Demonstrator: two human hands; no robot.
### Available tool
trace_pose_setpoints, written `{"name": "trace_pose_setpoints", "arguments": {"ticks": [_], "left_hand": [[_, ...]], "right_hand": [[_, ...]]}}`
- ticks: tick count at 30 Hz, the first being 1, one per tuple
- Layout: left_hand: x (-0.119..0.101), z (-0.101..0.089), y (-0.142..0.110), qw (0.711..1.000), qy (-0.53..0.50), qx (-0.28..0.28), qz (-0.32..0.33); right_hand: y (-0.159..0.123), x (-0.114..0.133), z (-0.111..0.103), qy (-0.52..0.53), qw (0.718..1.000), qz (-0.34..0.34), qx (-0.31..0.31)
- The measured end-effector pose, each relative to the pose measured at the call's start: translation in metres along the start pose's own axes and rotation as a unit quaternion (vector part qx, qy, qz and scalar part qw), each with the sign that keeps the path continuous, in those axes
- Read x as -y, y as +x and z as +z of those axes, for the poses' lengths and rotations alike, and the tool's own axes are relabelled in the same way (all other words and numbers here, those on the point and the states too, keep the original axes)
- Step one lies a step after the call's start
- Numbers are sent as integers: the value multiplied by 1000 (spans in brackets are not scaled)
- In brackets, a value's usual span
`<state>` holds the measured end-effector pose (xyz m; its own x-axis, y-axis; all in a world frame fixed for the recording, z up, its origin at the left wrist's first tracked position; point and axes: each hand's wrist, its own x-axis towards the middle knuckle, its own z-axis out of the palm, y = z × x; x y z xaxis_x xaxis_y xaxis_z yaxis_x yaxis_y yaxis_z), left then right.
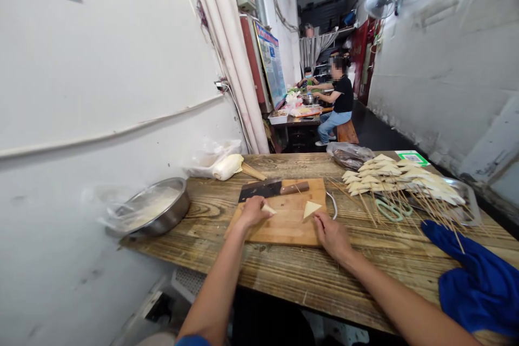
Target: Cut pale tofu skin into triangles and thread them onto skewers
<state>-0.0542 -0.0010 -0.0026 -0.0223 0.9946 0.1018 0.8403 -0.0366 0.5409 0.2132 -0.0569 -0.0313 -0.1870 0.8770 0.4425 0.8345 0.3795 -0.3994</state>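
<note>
Over the left part of a wooden cutting board (284, 233), my left hand (253, 213) is closed, its fingertips on a small pale slice (268, 208) mostly seen edge-on. My right hand (333, 233) pinches the lower corner of a pale triangular slice (311, 208) above the board's right side; whether a skewer is in those fingers I cannot tell. A cleaver (263, 189) with a wooden handle lies along the board's far edge. To the right, many pale triangles on bamboo skewers (389, 175) are piled up.
A steel basin (168, 211) with plastic over pale contents stands at left. Beyond the board lies a plastic-wrapped bundle (227, 166) with loose skewers (253, 171). Green-handled scissors (389, 210), a blue cloth (474, 275) and a dark bag (352, 155) are rightward. Two people sit farther back.
</note>
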Motion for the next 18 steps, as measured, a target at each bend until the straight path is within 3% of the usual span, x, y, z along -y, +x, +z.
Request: {"name": "trace_pose_setpoints", "arguments": {"ticks": [5,11,13,15,16,18], "left_hand": [[-6,19,3,983,-180,-29,15],[-2,19,-16,994,-82,-60,-36],[-5,17,-19,990,-124,-66,-28],[-13,18,-17,963,-252,-89,-28],[-18,20,-15,935,-338,-95,-38],[-31,26,-9,853,-510,-74,-80]], "right_hand": [[-2,1,-2,-5,1000,-13,10],[-4,5,-6,-15,1000,-17,22],[-4,5,-5,-17,999,-16,22],[-4,5,-4,-14,1000,-17,17],[-5,4,-4,-11,1000,-19,13],[-6,4,-3,-3,1000,-26,6]]}}
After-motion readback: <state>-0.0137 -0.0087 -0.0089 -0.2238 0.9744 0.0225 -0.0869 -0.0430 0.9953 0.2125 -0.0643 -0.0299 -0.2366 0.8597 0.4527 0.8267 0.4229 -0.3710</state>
